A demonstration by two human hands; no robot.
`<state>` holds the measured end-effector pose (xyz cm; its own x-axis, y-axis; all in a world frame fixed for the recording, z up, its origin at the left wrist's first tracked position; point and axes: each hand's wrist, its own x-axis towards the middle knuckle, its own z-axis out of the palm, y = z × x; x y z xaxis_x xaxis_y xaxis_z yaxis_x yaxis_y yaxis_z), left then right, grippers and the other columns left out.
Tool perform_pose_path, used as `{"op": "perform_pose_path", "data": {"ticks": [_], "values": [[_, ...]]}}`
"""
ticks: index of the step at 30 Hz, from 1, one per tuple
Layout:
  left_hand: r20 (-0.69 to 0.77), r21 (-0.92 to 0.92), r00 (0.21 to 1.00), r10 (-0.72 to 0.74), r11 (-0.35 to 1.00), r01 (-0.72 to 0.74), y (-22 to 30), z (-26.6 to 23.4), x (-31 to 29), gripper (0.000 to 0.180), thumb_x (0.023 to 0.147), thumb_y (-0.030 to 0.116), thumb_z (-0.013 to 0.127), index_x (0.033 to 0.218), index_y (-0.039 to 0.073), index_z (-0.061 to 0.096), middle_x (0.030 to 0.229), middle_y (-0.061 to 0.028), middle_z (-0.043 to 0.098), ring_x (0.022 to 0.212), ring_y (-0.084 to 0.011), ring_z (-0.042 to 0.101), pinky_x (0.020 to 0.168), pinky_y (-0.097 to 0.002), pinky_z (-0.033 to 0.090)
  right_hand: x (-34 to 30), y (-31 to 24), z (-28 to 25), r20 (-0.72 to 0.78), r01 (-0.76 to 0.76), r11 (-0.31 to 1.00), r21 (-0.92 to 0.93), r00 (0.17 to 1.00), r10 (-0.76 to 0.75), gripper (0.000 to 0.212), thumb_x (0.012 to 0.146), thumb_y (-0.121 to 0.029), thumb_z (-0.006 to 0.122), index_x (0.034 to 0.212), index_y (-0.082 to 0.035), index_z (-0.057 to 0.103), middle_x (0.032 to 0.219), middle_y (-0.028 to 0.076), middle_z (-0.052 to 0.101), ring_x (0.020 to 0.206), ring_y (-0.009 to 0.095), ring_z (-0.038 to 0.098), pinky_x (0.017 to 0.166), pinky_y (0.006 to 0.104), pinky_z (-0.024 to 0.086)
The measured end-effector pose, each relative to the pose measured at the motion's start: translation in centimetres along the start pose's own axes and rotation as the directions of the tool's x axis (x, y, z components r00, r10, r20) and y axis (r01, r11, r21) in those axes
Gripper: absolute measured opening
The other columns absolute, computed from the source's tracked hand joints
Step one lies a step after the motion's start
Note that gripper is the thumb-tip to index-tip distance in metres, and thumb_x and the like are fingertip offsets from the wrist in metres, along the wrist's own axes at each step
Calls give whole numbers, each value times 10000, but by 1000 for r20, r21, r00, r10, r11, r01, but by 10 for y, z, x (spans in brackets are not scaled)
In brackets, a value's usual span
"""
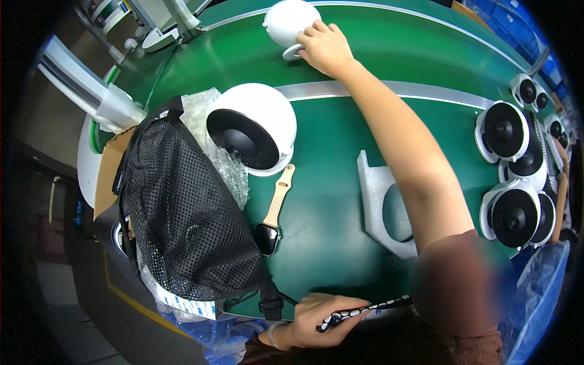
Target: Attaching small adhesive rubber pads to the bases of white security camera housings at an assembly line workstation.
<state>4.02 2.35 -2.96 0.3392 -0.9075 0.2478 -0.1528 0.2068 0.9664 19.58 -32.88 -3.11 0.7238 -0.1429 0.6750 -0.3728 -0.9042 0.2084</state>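
My right hand reaches far across the bench and grips a white round speaker-like unit by its side, near the small oval foot. Close to me, my left hand is closed around a thin black-and-white patterned object, seen edge-on; its kind cannot be made out. Nearest to the left hand are a black mesh bag with a buckle strap and a smartwatch with a tan band. Another white round unit with a black front stands beyond the watch.
Under my right forearm lies a light grey foam cutout. Several white units with black fronts line the right side, beside another person's arm. Bubble wrap and a cardboard box sit around the bag. A metal rail crosses the green bench.
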Motion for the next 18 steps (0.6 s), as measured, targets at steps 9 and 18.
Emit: {"op": "perform_pose_path", "data": {"ticks": [9, 18], "values": [[-80, 150, 997, -9, 988, 21, 9, 6, 0, 124, 623, -16, 683, 726, -16, 615, 663, -98, 629, 583, -126, 609, 544, -208, 463, -5, 32, -172, -51, -148, 881, 450, 980, 191, 352, 757, -387, 521, 829, -51, 597, 761, 156, 593, 714, 295, 583, 626, 359, 452], [-254, 177, 966, 53, 984, -7, 0, 11, -4, 111, 629, -34, 667, 717, -25, 600, 643, -71, 612, 557, -86, 567, 525, -191, 430, -147, -12, -277, 291, -442, 611, 656, 896, 336, 340, 716, -322, 634, 726, 16, 596, 594, 95, 577, 519, 140, 561, 485, 245, 424]]}}
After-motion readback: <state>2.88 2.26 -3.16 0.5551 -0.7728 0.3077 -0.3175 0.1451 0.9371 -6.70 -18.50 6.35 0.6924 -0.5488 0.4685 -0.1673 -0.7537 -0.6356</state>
